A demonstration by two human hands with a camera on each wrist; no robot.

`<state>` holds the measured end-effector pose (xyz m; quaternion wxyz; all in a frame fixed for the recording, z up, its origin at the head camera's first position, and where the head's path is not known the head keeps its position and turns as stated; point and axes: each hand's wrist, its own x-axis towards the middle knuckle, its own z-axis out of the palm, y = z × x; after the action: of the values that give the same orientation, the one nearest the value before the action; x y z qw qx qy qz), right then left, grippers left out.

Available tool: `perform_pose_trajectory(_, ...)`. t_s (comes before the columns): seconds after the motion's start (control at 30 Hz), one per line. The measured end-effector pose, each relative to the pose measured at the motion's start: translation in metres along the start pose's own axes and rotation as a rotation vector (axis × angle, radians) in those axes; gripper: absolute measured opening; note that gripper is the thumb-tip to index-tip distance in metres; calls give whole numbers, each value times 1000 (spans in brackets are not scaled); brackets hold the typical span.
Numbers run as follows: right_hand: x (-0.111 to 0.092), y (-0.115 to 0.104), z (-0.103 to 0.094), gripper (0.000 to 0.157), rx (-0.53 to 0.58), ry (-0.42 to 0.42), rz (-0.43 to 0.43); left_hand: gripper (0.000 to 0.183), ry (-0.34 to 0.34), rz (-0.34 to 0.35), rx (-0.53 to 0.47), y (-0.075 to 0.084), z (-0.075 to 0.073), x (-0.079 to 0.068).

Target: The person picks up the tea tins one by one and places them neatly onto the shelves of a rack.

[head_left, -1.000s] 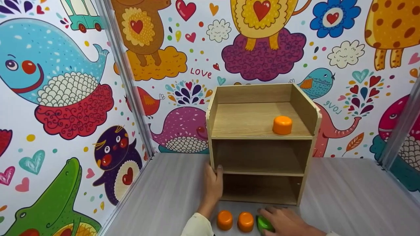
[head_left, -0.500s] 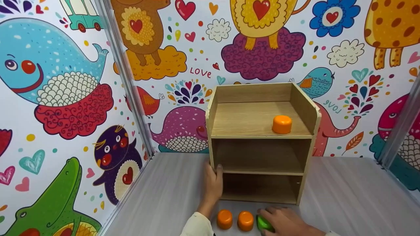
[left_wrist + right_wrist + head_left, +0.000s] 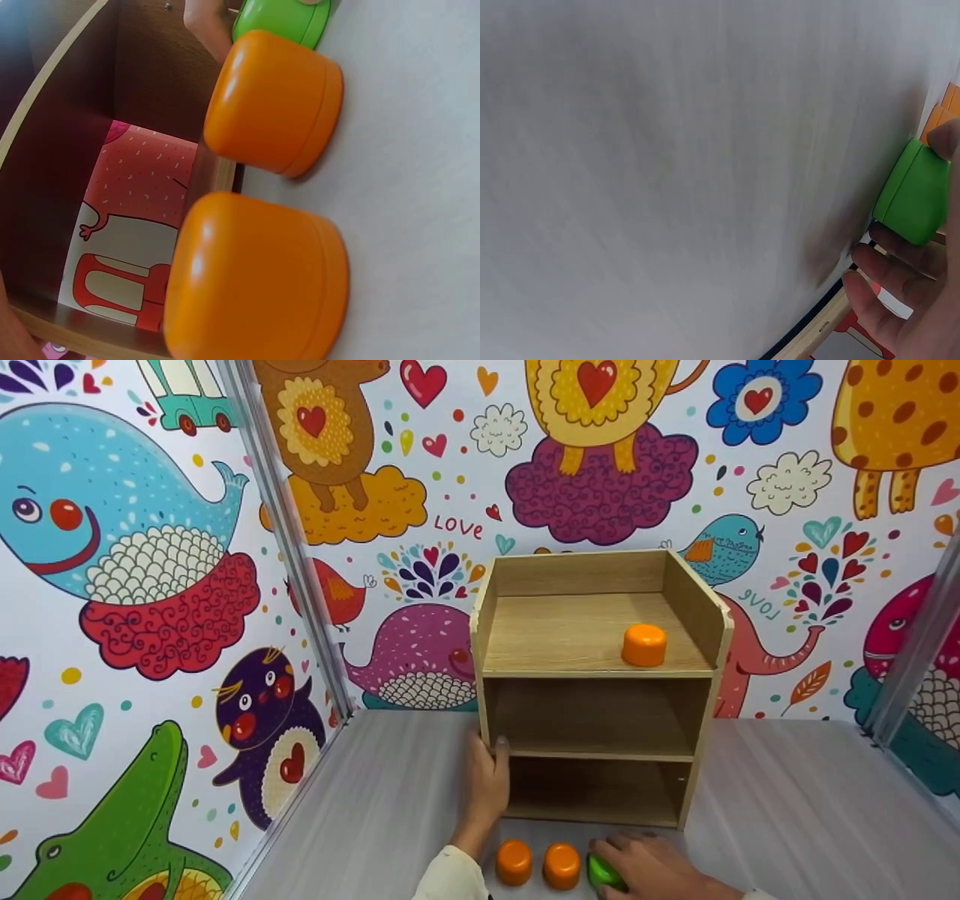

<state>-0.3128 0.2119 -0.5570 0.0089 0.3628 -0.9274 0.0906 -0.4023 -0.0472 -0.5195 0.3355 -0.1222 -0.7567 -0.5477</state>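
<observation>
A small wooden shelf unit (image 3: pixel 592 673) stands upright on the floor with two compartments below an open top. My left hand (image 3: pixel 489 780) grips its left side panel near the lower compartments, thumb over the front edge. In front of the unit, my right hand (image 3: pixel 649 864) pinches a green round-topped cylinder (image 3: pixel 602 873) between thumb and fingers, partly covering it. The right wrist view has the green cylinder (image 3: pixel 281 21) low at the grey surface. Left of it stand two matching orange cylinders, one nearer the hand (image 3: pixel 562 866) and one farther left (image 3: pixel 514 862).
Another orange cylinder (image 3: pixel 644 645) sits on the unit's top board, toward the right front. Cartoon-printed walls (image 3: pixel 420 510) enclose the back and sides, with metal corner posts (image 3: pixel 289 532). Grey wood-grain flooring (image 3: pixel 787 810) runs on both sides of the unit.
</observation>
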Motion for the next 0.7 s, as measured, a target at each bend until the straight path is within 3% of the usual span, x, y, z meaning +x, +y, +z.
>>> perform_pose_trajectory(0.37, 1, -2, 0, 40, -83, 69, -36, 36, -1, -24, -14, -2, 1, 0)
perform_pose_trajectory(0.7, 0, -1, -7, 39, -50, 64, -18, 37, 5, -14, -13, -2, 2, 0)
